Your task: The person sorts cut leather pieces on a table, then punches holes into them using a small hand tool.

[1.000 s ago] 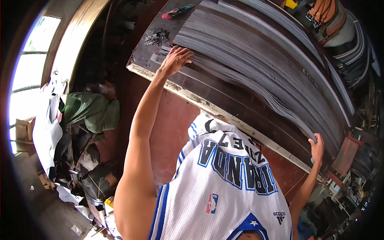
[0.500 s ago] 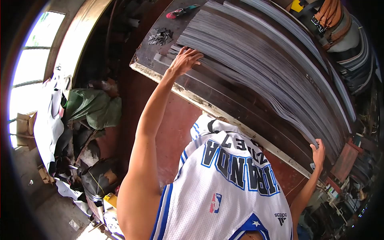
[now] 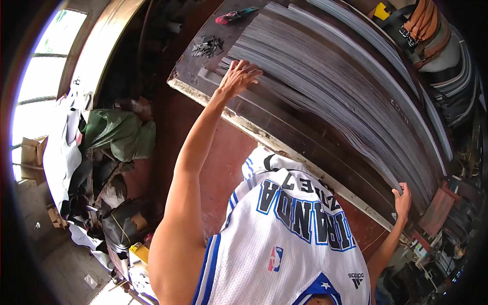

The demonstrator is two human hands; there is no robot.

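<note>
Left hand [image 3: 239, 76] lies flat and wide open on the long dark strips [image 3: 325, 86], with its fingers spread over their ends. It presses down and grips nothing. Right hand [image 3: 402, 199] is well apart from it, at the other end of the same strips by the near edge of the table [image 3: 185, 63], and its fingers curl around the tips there. I think the pile could slip, since the strips are thin and lean on each other like cards. If one hand pushes harder than the other, some may slide off the edge, and a thin end might nip a finger. The strips run from one hand to the other, under the left one and hooked by the right one. A small heap of scraps [image 3: 207, 47] and a red tool [image 3: 234, 15] lie past the left hand.
</note>
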